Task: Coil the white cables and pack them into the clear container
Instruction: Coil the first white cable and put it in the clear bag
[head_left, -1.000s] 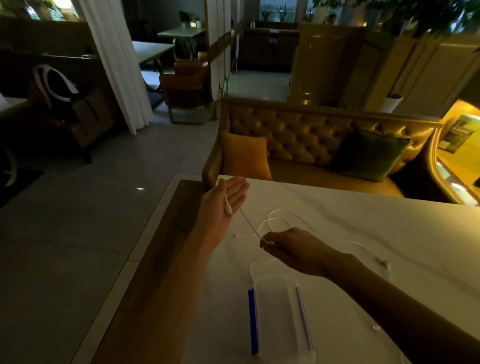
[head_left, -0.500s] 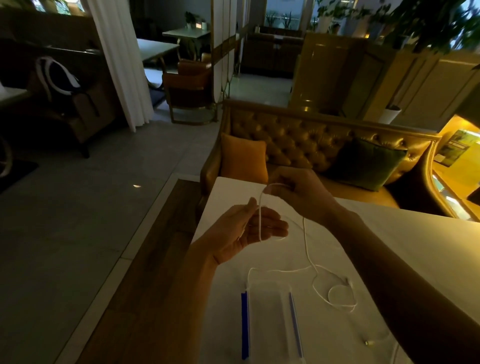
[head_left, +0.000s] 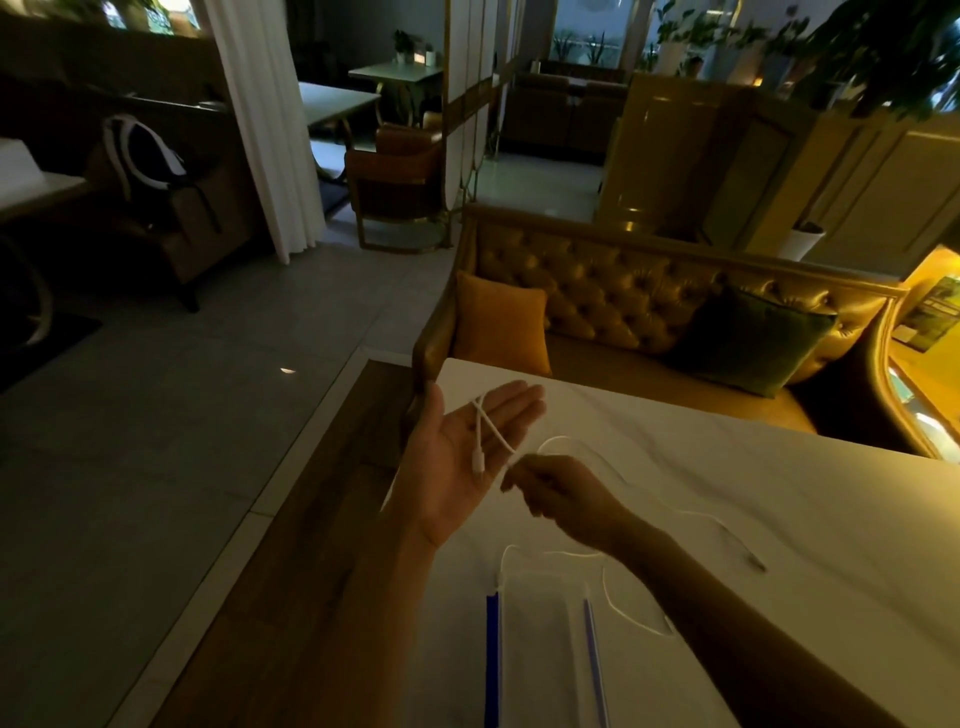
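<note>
My left hand (head_left: 467, 457) is held palm up with straight fingers over the table's left edge. A thin white cable (head_left: 485, 431) crosses itself on that palm, its plug end lying near the heel of the hand. Just to the right, my right hand (head_left: 563, 499) pinches the same cable. From there the cable trails in loose loops over the white table (head_left: 779, 519) to its far plug (head_left: 756, 560). The clear container (head_left: 540, 623), with blue strips on its two long sides, lies on the table below my hands.
A tufted gold sofa (head_left: 623, 312) with an orange cushion (head_left: 501, 327) and a green cushion (head_left: 748, 343) stands behind the table. Left of the table are a wooden strip and grey floor tiles. Chairs and other tables stand farther back.
My right hand has come down from above the left hand's fingers to beside the palm, laying a crossed turn of cable on it. My left hand has opened flat.
</note>
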